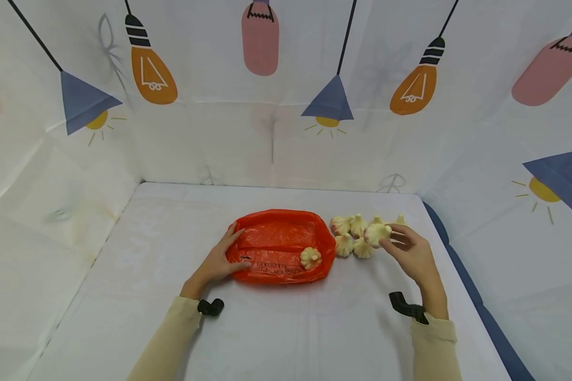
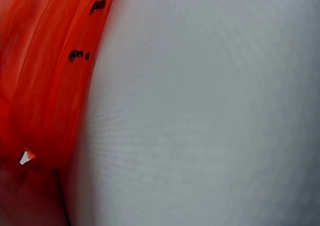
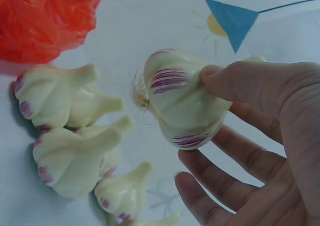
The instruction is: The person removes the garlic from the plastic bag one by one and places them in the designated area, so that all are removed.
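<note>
A red plastic bag [image 1: 278, 233] lies spread with its mouth up on the white table, with one garlic bulb [image 1: 310, 258] in its right part. My left hand [image 1: 219, 259] holds the bag's left rim, thumb and fingertips over the edge. Only the bag's side [image 2: 50, 85] shows in the left wrist view, with no fingers. My right hand [image 1: 411, 253] pinches a garlic bulb [image 3: 180, 100] between thumb and fingers, roots pointing away from the palm. Several other garlic bulbs [image 1: 344, 245] lie in a cluster between the bag and this hand.
The white table [image 1: 286, 328] ends at a cloth wall [image 1: 276, 143] printed with lamps and bulbs. Along its right side runs a dark blue edge [image 1: 476, 288]. Black wrist mounts [image 1: 407, 307] sit at both cuffs.
</note>
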`<state>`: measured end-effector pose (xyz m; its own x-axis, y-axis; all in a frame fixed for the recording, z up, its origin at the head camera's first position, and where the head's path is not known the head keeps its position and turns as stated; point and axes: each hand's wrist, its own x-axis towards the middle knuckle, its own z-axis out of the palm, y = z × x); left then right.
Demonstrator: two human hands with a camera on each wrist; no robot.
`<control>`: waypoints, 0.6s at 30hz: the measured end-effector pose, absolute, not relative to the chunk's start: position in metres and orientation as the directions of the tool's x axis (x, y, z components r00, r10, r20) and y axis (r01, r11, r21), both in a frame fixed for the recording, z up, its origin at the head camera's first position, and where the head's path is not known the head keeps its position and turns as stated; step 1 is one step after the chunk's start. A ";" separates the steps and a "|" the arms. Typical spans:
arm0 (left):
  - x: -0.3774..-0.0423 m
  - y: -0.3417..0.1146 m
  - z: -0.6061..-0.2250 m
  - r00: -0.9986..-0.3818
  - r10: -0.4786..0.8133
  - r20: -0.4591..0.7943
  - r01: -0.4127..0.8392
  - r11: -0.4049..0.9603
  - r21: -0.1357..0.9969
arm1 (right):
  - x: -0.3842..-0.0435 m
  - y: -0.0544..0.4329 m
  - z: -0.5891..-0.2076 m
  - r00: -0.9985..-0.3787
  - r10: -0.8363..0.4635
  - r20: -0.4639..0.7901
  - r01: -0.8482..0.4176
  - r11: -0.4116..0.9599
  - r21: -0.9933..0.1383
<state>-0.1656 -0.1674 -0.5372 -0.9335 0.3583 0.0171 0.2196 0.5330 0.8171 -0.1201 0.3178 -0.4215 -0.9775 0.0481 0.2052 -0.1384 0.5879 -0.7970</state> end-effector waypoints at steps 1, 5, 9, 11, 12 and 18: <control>-0.165 -0.167 -0.537 -0.933 0.359 0.019 0.223 0.535 0.815 | -0.119 0.319 -0.421 -0.978 0.054 0.201 -0.130 0.592 -0.795; -0.165 -0.167 -0.536 -0.933 0.360 0.018 0.224 0.541 0.811 | -0.117 0.325 -0.424 -0.979 0.079 0.189 -0.105 0.602 -0.792; -0.165 -0.167 -0.536 -0.934 0.358 0.013 0.217 0.538 0.815 | -0.115 0.332 -0.427 -0.976 0.106 0.188 -0.087 0.605 -0.792; -0.166 -0.167 -0.536 -0.934 0.357 0.013 0.215 0.535 0.817 | -0.114 0.335 -0.429 -0.975 0.118 0.188 -0.079 0.605 -0.792; -0.166 -0.167 -0.536 -0.934 0.356 0.012 0.214 0.534 0.818 | -0.114 0.336 -0.430 -0.975 0.125 0.185 -0.074 0.603 -0.794; -0.166 -0.167 -0.537 -0.934 0.356 0.012 0.213 0.533 0.818 | -0.113 0.343 -0.438 -0.973 0.154 0.170 -0.046 0.593 -0.804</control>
<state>-0.1660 -0.1671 -0.5375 -0.9344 0.3559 0.0116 0.2134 0.5334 0.8185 -0.1129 0.3434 -0.4377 -0.9733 0.1544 0.1700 -0.0463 0.5931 -0.8038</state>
